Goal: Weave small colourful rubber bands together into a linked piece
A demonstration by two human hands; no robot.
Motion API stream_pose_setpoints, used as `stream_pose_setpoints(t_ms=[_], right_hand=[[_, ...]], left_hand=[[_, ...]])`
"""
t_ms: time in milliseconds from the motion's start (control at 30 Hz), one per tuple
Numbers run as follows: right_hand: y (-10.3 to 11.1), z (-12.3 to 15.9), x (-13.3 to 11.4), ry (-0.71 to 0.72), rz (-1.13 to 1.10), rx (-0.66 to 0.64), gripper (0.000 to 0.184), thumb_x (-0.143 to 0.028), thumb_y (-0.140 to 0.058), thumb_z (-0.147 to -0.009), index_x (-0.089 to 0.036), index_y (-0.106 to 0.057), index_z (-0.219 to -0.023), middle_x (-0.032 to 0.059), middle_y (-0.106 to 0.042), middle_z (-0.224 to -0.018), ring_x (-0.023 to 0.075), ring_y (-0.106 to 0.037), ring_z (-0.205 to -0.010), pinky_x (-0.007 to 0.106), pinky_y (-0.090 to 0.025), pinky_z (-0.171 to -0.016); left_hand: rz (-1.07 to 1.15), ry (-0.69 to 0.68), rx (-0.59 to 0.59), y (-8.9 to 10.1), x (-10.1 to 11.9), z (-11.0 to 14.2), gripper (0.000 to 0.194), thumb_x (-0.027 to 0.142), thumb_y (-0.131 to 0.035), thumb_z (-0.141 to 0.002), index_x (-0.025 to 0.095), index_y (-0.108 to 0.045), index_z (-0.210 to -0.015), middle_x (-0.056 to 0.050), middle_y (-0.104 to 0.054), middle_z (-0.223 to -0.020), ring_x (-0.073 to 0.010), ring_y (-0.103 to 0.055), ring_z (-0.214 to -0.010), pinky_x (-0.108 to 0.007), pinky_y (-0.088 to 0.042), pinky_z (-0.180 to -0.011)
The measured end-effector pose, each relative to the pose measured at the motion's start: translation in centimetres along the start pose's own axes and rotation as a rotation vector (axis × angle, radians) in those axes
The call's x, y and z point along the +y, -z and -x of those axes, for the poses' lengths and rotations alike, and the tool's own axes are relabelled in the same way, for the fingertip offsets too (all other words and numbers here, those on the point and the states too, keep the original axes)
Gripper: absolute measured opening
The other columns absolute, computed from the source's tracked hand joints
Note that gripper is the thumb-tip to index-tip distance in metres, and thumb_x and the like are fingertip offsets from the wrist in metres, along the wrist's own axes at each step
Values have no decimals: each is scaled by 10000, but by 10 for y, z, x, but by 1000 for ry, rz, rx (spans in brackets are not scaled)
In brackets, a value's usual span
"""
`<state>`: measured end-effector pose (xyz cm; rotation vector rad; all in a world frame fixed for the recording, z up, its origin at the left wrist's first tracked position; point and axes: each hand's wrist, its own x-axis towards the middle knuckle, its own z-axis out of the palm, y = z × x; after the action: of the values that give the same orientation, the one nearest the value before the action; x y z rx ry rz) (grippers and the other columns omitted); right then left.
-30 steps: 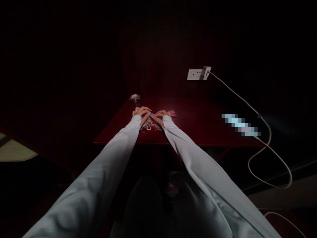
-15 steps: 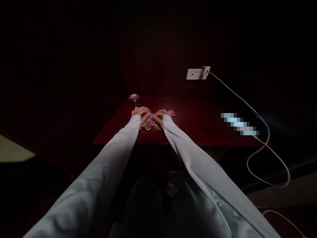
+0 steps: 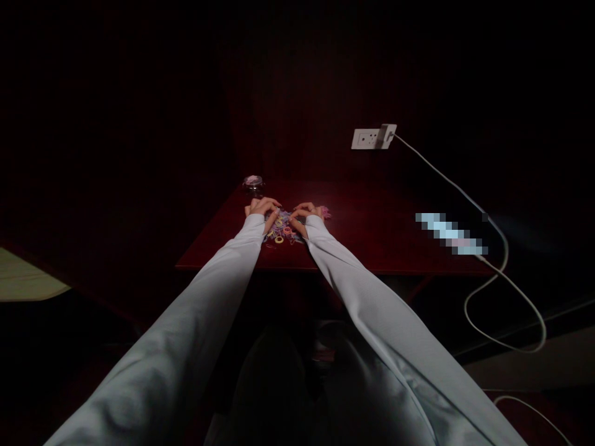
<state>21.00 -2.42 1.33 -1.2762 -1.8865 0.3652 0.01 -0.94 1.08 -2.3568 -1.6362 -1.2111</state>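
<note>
A pile of small hair ties (image 3: 282, 226) in purple, yellow, orange and other colours lies on the dark red table. My left hand (image 3: 261, 207) curves along the left side of the pile, its fingers and thumb apart and nothing visible in its grasp. On the right side, my right hand (image 3: 307, 210) bends around the pile in the same way, also open. Between the fingertips of the two hands there is a gap where the pile shows. A pink bunch (image 3: 325, 212), perhaps more hair ties, sits just beyond my right hand and is partly hidden by it.
A clear round jar (image 3: 253, 183) with something pink at its top stands at the back left of the table (image 3: 372, 248). A wall socket (image 3: 372, 139) holds a plug with a white cable (image 3: 446, 176), which runs to a pixelated, blurred object (image 3: 450, 233) at the right.
My hands have moved apart; their fingertips nearly met over the pile before. More of the hair ties now shows between them.
</note>
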Motion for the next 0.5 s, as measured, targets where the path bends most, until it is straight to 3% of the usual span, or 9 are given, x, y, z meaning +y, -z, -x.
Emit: stream_pose_setpoints(t_ms=[200,367,500], right_hand=[[2,0,-4,-44,-4,35,110,-254,-762,-957,-262,-815,-862,46,-698,-1297,290,-507,-1248,493,-403,-1156],[0,-1,-3,-76,2,85,147,-251,-753,-924,-287,-783,-785,-3,-704,-1287,273,-504,-1218,507,-388,-1201],[5,2,-9,-99,39,91,137,-270,-746,-929,-273,-788,-799,20,-708,-1329,293,-503,-1242,510,-379,-1196]], left_hand=[[25,90,82,4,7,1,213,296,-609,-1053,251,-694,-862,-27,-784,-1316,-311,-593,-1256,-503,-350,-1078],[36,175,193,5,16,1,230,267,-588,-1044,252,-672,-829,-36,-793,-1253,-315,-608,-1227,-506,-373,-1062],[18,228,230,6,18,0,233,244,-586,-1044,244,-668,-826,-45,-796,-1244,-302,-629,-1195,-502,-384,-1059]])
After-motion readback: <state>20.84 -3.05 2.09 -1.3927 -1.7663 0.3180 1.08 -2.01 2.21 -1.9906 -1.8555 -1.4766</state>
